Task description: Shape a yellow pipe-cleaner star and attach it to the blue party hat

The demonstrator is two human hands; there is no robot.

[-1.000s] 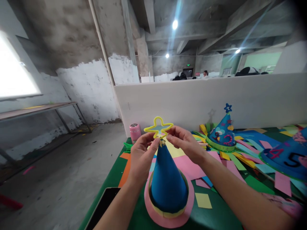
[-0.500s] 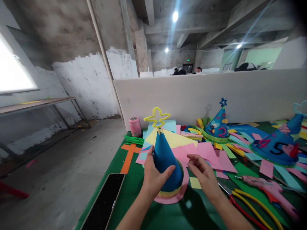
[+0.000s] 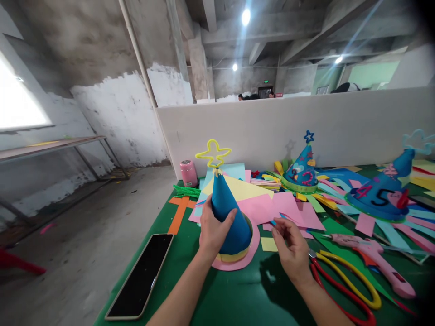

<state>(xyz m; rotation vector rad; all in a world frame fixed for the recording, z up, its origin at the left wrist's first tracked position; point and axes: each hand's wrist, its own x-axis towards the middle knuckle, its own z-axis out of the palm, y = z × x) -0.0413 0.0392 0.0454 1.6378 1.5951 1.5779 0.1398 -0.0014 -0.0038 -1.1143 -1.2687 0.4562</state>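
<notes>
The hat (image 3: 234,228) stands on the tabletop (image 3: 234,296), its pink brim (image 3: 254,242) beneath the cone. Its long axis runs upward, appearing to slant left and away from the wearer, up to the yellow wire outline (image 3: 212,141) at the tip, which neither hand touches. The left grip (image 3: 214,226) is the nearer: it curves around the cone's left side, thumb across the front, fingers mostly hidden along the far left face, in contact below the tip. From the right grip (image 3: 294,251), the hat lies to the left, with a gap and a yellow square (image 3: 269,244) between them. That grip's fingers are loosely bent, thumb near the index tip, and nothing shows in it. The cutters (image 3: 375,297) lie just right of its wrist.
</notes>
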